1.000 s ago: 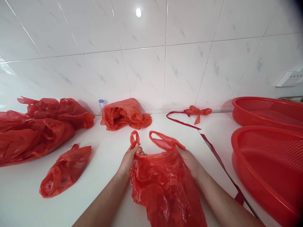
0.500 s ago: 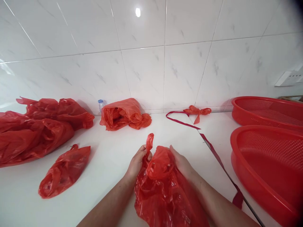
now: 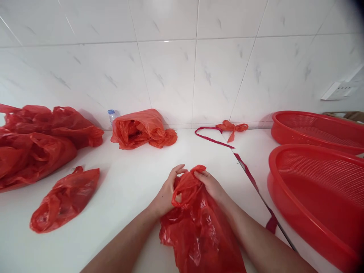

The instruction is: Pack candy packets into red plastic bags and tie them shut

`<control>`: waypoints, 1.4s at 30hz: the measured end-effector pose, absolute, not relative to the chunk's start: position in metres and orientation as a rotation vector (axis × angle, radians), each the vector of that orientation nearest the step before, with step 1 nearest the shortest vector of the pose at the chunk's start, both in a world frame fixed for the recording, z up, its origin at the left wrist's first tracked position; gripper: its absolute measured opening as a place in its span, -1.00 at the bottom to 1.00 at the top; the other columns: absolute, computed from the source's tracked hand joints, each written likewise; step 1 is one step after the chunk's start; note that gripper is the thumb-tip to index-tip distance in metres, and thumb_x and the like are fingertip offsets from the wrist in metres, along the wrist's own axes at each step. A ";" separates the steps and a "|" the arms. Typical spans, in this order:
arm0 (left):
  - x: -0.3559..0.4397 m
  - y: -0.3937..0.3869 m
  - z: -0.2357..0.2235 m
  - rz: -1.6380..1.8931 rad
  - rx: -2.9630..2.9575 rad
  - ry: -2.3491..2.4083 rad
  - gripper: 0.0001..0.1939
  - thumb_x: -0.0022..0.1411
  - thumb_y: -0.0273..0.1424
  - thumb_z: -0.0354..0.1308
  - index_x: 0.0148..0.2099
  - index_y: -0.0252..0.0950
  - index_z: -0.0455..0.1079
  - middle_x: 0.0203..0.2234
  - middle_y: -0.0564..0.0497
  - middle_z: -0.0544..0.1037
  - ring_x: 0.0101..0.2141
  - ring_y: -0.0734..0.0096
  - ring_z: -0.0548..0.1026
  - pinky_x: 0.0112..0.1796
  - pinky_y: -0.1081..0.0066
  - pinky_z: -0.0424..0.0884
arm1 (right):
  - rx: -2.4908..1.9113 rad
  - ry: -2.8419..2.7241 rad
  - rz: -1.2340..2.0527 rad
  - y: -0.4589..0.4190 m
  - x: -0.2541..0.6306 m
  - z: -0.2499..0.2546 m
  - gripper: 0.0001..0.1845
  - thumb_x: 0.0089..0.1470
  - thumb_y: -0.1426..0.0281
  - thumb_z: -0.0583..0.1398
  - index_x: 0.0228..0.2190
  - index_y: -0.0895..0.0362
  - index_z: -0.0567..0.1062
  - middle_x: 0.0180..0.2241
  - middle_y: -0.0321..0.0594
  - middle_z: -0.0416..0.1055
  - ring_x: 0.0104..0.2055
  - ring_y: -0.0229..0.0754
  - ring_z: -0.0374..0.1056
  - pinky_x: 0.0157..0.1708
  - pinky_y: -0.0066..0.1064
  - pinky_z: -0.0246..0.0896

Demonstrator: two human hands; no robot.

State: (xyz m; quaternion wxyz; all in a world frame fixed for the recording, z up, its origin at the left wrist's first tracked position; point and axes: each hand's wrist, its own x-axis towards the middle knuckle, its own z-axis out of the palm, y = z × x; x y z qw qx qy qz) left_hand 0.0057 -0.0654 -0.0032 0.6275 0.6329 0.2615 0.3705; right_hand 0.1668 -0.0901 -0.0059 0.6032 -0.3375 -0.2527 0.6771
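A crinkled, shiny red plastic bag (image 3: 199, 227) hangs from my hands over the near part of the white tabletop. My left hand (image 3: 166, 193) grips its left side near a handle loop; the upper fingers curve behind the loop and the thumb shows through it. On the other side, my right hand (image 3: 212, 185) is closed on the gathered top, pinching the plastic between thumb and fingers. The bag's lower end runs out of view at the bottom. What is inside it, if anything, cannot be made out.
To the left lie a small red bag (image 3: 65, 199) and a large heap of red bags (image 3: 36, 151). Along the tiled wall stand a bottle (image 3: 112, 115), a bundled bag (image 3: 139, 129) and a knotted bag (image 3: 231, 127). Dark red ribbon (image 3: 250, 178) borders red baskets (image 3: 307, 223) at right.
My right hand has moved from the bag's side to its top and pinches it. The handle strip that stood up from my left hand now folds into a loop. The view has shifted slightly.
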 end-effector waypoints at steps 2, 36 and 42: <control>0.006 -0.071 0.001 0.797 1.519 0.577 0.01 -0.15 -0.31 0.41 0.29 -0.04 -0.04 0.20 -0.13 0.14 0.06 0.10 0.32 -0.01 0.23 0.33 | -0.832 -0.634 1.524 -0.090 0.168 -0.008 -0.74 -0.12 0.23 0.33 -0.42 0.09 0.43 -0.47 -0.35 0.44 -0.44 -0.25 0.35 -0.32 -0.38 0.20; 0.014 -0.074 0.006 0.918 1.686 0.841 -0.85 0.15 -0.41 0.14 -0.18 -0.20 0.36 -0.28 0.04 0.47 -0.27 0.40 0.43 -0.20 0.39 0.34 | -1.517 -1.378 0.797 -0.095 0.173 -0.006 -0.81 -0.04 0.43 0.07 -0.41 0.00 0.48 -0.47 -0.34 0.45 -0.43 -0.22 0.31 -0.42 -0.38 0.13; 0.015 -0.073 0.000 0.913 1.873 0.968 -0.86 0.09 -0.47 0.13 -0.27 -0.19 0.26 -0.34 0.10 0.47 -0.33 0.42 0.42 -0.27 0.40 0.34 | -1.313 -1.204 1.007 -0.092 0.175 -0.005 -0.66 -0.15 0.51 0.04 -0.34 0.04 0.51 -0.37 -0.35 0.47 -0.31 -0.23 0.35 -0.25 -0.38 0.21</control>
